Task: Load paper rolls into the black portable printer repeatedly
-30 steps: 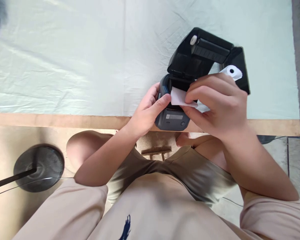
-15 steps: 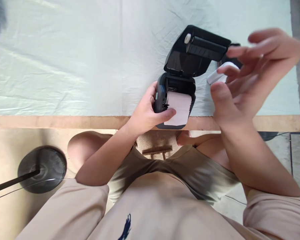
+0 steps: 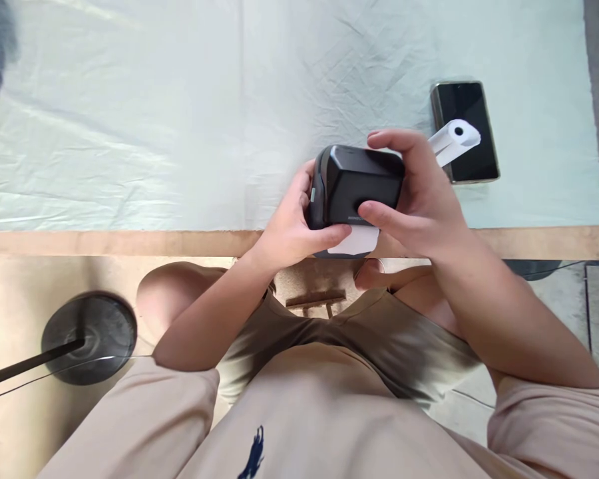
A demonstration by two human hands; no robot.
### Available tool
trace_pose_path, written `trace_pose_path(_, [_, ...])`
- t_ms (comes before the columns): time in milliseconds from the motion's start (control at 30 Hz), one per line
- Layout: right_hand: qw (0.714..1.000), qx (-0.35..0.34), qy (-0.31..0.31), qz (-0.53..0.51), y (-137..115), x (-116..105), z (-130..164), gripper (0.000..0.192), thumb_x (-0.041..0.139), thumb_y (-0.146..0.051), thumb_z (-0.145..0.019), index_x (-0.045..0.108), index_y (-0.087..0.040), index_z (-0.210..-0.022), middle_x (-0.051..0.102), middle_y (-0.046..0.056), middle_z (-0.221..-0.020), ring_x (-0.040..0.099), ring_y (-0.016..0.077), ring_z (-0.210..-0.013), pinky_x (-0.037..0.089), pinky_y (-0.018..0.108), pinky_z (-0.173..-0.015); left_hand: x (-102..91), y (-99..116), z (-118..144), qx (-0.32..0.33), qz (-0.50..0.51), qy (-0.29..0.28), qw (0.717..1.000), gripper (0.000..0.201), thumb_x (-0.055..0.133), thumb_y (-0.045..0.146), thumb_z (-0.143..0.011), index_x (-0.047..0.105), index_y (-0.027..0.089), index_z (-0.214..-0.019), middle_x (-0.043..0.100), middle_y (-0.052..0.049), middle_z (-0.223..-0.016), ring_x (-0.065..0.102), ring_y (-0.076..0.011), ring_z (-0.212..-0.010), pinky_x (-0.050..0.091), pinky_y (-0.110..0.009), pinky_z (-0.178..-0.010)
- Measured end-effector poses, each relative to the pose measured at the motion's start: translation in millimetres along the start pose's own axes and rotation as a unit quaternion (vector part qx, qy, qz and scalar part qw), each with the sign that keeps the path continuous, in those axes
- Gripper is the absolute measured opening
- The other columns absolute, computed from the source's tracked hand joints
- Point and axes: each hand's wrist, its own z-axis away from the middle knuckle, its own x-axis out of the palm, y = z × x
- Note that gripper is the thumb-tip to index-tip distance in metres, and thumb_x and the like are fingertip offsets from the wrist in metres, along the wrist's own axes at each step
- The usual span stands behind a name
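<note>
Ideally, press evenly: the left hand (image 3: pixel 292 229) grips the printer (image 3: pixel 357 189) at the table edge (image 3: pixel 130 241) while the right hand (image 3: pixel 419 199) clamps its lid (paper tab (image 3: pixel 357 241) free below).

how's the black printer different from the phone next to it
The printer is a boxy, thick block; the phone is thin and flat. The printer is gripped by the left hand and the right hand; no hand touches the phone, and a paper roll overlaps its screen. White paper sticks out of the printer's front. Both are black and sit on the pale cloth.
</note>
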Motion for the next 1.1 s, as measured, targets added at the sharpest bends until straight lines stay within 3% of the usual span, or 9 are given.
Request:
trace_pose_path(133, [0.999,-0.004,-0.029,-0.023,-4,1,0,0.062,0.080,-0.063,-0.097,0.055,-0.037,-0.148,0.069,0.006,-0.139,0.071,0.0249,-0.119,0.068,0.037,-0.084,-1.0,-3,1,0.017,0.027,0.010,0.999,0.091,0.097,0.071,-0.076,0.058,0.029,-0.146,0.069,-0.008,-0.150,0.067,-0.0408,-0.150,0.068,-0.049,-0.116])
trace_pose_path(300, [0.998,-0.023,-0.046,0.037,-17,-1,-2,0.056,0.080,-0.051,-0.098,0.056,-0.031,-0.145,0.068,0.007,-0.146,0.073,0.0255,-0.125,0.069,0.039,-0.087,0.1,-1,2,0.010,0.047,0.029,0.998,0.080,0.095,0.068,-0.083,0.064,0.028,-0.144,0.074,-0.007,-0.142,0.069,-0.0386,-0.147,0.068,-0.046,-0.116])
trace_pose_path(500, [0.988,-0.084,0.006,0.130,-17,-8,0,0.044,0.071,-0.044,-0.104,0.063,-0.030,-0.145,0.068,0.013,-0.151,0.068,0.0331,-0.145,0.060,0.057,-0.124,8.5,5,0,0.011,0.088,0.057,0.994,0.061,0.062,0.080,-0.104,0.075,0.024,-0.125,0.080,-0.006,-0.130,0.067,-0.0335,-0.152,0.064,-0.044,-0.123])
trace_pose_path(667, [0.988,-0.036,-0.087,0.123,-23,-16,3,0.071,0.077,-0.045,-0.097,0.049,-0.039,-0.162,0.062,0.009,-0.164,0.065,0.0352,-0.149,0.068,0.057,-0.112,11.3,7,0,0.022,0.110,0.077,0.991,0.047,0.066,0.068,-0.107,0.079,0.025,-0.121,0.081,-0.005,-0.132,0.064,-0.0318,-0.156,0.058,-0.047,-0.132])
trace_pose_path(767, [0.982,-0.069,-0.080,0.158,-24,-21,2,0.073,0.079,-0.041,-0.096,0.048,-0.037,-0.163,0.057,0.011,-0.168,0.062,0.0343,-0.152,0.068,0.053,-0.110,12.8,10,-1,0.003,0.129,0.085,0.988,0.038,0.063,0.060,-0.111,0.080,0.026,-0.119,0.082,-0.004,-0.134,0.066,-0.0297,-0.153,0.056,-0.045,-0.135])
trace_pose_path(867, [0.953,-0.162,0.022,0.255,-23,-23,2,0.061,0.083,-0.052,-0.096,0.061,-0.030,-0.149,0.070,0.014,-0.139,0.072,0.0338,-0.128,0.067,0.051,-0.099,15.7,14,-3,-0.024,0.140,0.119,0.983,0.037,0.059,0.056,-0.113,0.078,0.025,-0.119,0.083,-0.004,-0.129,0.066,-0.0296,-0.154,0.059,-0.046,-0.132])
trace_pose_path(967, [0.933,-0.193,0.099,0.287,-24,-20,0,0.040,0.078,-0.053,-0.103,0.064,-0.029,-0.132,0.065,0.000,-0.088,0.070,0.0197,-0.077,0.059,0.038,-0.071,17.2,14,-3,-0.028,0.144,0.122,0.982,0.042,0.073,0.061,-0.105,0.074,0.024,-0.125,0.083,-0.005,-0.126,0.067,-0.0325,-0.154,0.063,-0.047,-0.126])
trace_pose_path(1033, [0.944,-0.169,0.132,0.252,-29,-16,-1,0.027,0.073,-0.047,-0.109,0.061,-0.028,-0.124,0.059,-0.005,-0.080,0.060,0.0108,-0.058,0.046,0.031,-0.057,16.6,13,-1,-0.022,0.132,0.104,0.986,0.053,0.086,0.063,-0.094,0.073,0.025,-0.129,0.082,-0.005,-0.127,0.072,-0.0338,-0.147,0.066,-0.045,-0.120])
trace_pose_path(1100, [0.954,-0.146,0.173,0.198,-36,-11,-5,0.021,0.071,-0.041,-0.111,0.057,-0.026,-0.117,0.062,-0.006,-0.087,0.061,0.0060,-0.057,0.038,0.027,-0.050,15.1,11,1,-0.024,0.118,0.099,0.988,0.059,0.092,0.063,-0.089,0.073,0.027,-0.131,0.081,-0.005,-0.125,0.076,-0.0335,-0.140,0.068,-0.044,-0.116])
